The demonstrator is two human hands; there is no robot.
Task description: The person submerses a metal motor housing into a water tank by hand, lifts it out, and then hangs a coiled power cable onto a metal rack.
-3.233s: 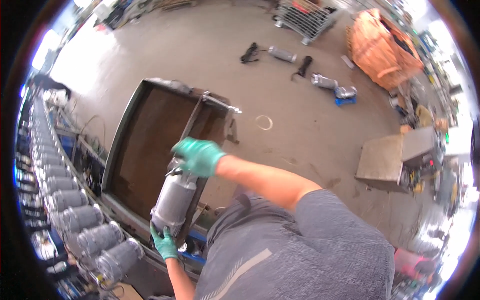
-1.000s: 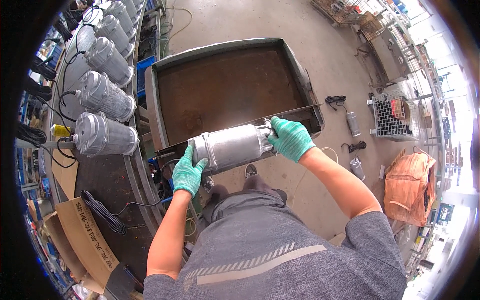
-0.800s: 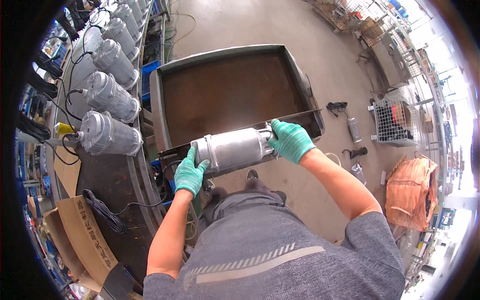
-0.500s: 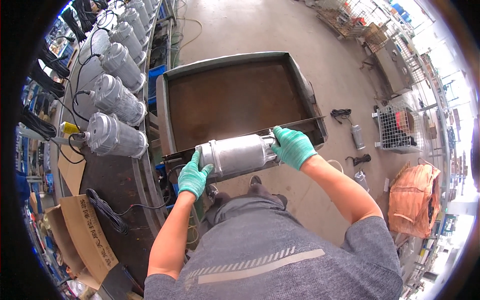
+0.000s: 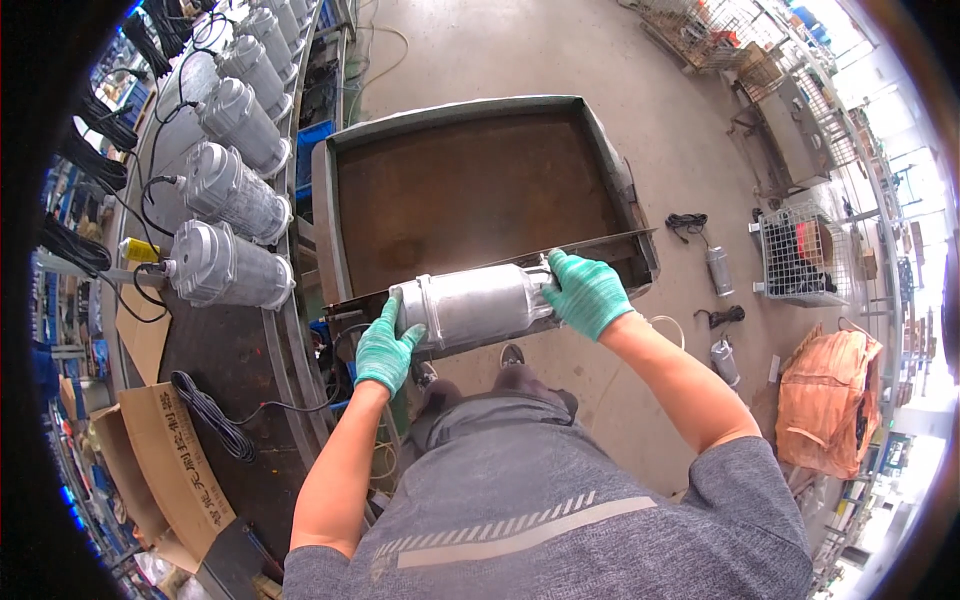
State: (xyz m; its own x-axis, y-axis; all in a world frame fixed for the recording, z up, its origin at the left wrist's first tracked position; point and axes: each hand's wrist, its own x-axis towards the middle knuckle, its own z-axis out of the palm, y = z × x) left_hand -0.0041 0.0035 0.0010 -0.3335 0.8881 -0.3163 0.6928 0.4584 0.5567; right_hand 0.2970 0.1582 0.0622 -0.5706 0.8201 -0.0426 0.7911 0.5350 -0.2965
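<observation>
A silver metal pump lies on its side across the near edge of a brown-bottomed metal tank. My left hand, in a green knit glove, grips the pump's left end, its thumb on the near side of the casing. At the other end, my right hand, gloved the same way, is closed round the narrower fittings. A black cable runs from near the pump's left end to a coil on the dark bench at left. The undersides of the pump and of my fingers are hidden.
Several similar pumps stand in a row on the left bench, with black cables. An open cardboard box sits at lower left. On the floor to the right are two smaller pumps, a wire cage and an orange sack.
Both hands keep their hold on the pump, which stays almost in the same place at the tank's edge. The view has shifted slightly.
</observation>
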